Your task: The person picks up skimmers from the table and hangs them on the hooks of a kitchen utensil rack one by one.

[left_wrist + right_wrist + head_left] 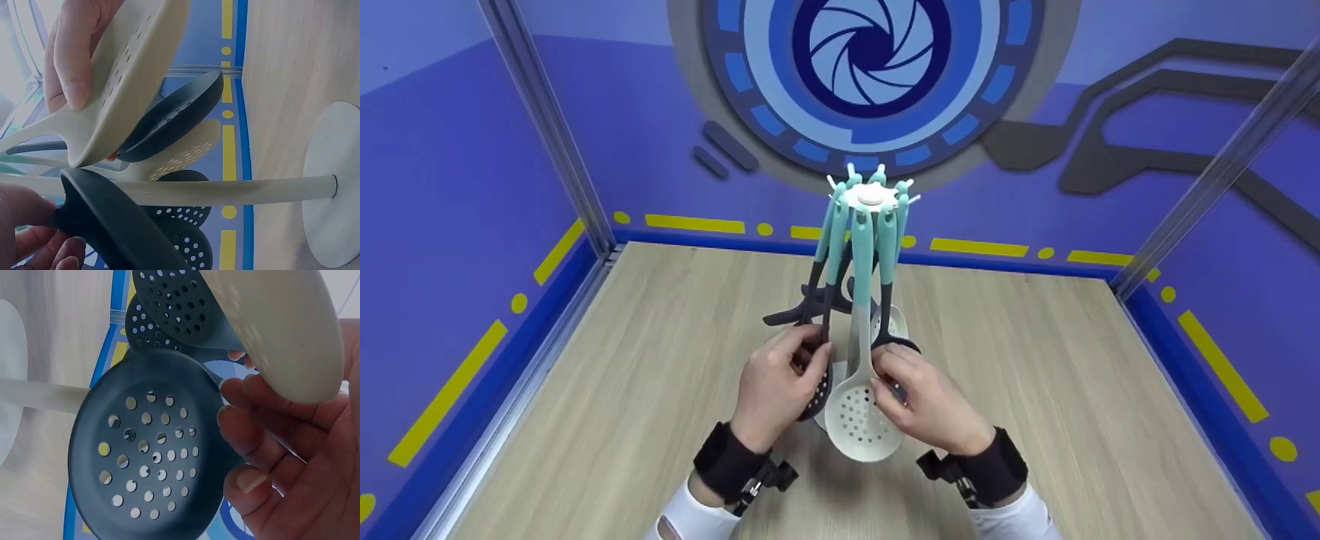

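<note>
A rotating utensil stand with a white top (pixel 872 196) carries several utensils by teal handles. My left hand (pixel 780 379) pinches a dark skimmer (pixel 107 214) at the neck, its thumb and fingertips at the head's upper end. My right hand (pixel 934 394) grips the rim of a cream skimmer (pixel 864 424), which hangs at the front; in the left wrist view the thumb lies on its side. Close to the right fingertips hangs another dark skimmer (pixel 152 444) with round holes. The cream head partly hides the right hand in the wrist views.
The stand's pole (pixel 264 191) rises from a round white base (pixel 332 225) on the wooden table (pixel 1072 405). More utensils hang behind, among them a dark one (pixel 784 316) jutting left and a cream perforated one (pixel 895 321). Blue-purple walls (pixel 630 135) enclose three sides.
</note>
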A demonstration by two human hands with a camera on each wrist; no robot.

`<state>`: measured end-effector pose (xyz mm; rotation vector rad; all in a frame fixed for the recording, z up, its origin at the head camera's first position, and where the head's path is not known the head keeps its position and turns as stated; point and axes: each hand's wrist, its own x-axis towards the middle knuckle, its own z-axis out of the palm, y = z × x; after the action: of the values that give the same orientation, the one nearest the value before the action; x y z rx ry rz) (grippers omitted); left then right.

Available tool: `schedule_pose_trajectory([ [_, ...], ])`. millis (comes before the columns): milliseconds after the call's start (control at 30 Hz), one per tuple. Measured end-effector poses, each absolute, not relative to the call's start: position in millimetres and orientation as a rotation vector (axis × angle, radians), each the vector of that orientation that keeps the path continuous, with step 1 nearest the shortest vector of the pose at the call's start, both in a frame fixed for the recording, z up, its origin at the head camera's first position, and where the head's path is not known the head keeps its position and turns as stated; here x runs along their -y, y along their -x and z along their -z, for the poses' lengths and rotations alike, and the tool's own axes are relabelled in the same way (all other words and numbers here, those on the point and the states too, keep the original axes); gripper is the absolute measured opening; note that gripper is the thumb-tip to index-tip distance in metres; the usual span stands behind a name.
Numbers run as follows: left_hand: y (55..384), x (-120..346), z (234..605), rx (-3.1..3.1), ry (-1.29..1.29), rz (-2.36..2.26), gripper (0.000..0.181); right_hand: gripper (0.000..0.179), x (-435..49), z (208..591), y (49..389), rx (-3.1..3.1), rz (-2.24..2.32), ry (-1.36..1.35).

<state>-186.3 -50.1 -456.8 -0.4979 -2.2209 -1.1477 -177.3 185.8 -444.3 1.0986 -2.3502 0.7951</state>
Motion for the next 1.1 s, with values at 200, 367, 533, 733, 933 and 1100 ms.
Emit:
schedule_pose_trajectory([
  [200,184.9,50.4,456.9,2.228,0.484,1.146,0.018,0.009,-184.7,445.4,178.2,2.356,-0.765,-1.029],
  [367,182.2,50.1,455.7,2.225,0.493,1.151,0.018,0.007,-183.5,447.0,178.7,2.401,-0.711,-0.963],
  [533,180.9,50.6,455.4,2.213,0.509,1.158,0.018,0.010,-183.0,448.6,179.0,2.433,-0.709,-0.941],
  [733,180.3,51.6,456.9,2.218,0.504,1.169,0.019,0.012,-185.0,447.5,178.4,2.482,-0.744,-0.925],
  [933,180.7,51.1,456.6,2.239,0.487,1.174,0.019,0.010,-188.4,445.0,180.2,2.470,-0.755,-0.886],
  [1100,180.9,50.5,457.2,2.240,0.488,1.178,0.019,0.011,-191.4,443.0,180.5,2.458,-0.717,-0.844],
])
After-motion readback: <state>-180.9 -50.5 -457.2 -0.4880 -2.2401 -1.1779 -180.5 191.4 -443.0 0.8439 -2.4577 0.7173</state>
